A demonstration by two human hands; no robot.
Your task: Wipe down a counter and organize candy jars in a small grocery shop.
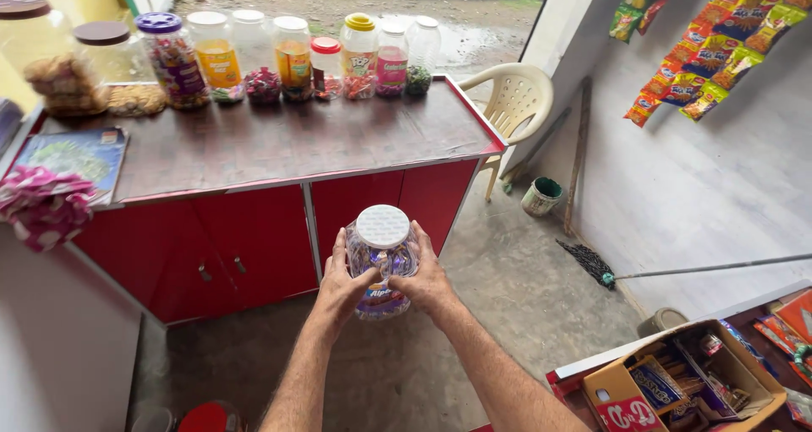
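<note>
A: Clear plastic jar (382, 263) with white lid (382, 225) was held in mid-air between both hands. Left hand (342, 284) was wrapped round its left side, right hand (425, 280) round the right, fingers curled shut on the body. Lid looked seated.

B: Grip advice?

A: I judged palms low on the body and lid kept level was right; smooth plastic, could slip.

B: Edges?

A: Red cabinet doors (254, 237) sat just beyond the knuckles. The surface (296, 140) edge was above and ahead of the hands, its far rim lined with a row of sweet jars (292, 60). A gap stayed free on the near part. Cardboard box (685, 381) sat well right of the right hand; white chair (512, 102) far ahead-right.

B: Room?

A: Bare concrete floor (507, 297) below and right of the hands.
</note>
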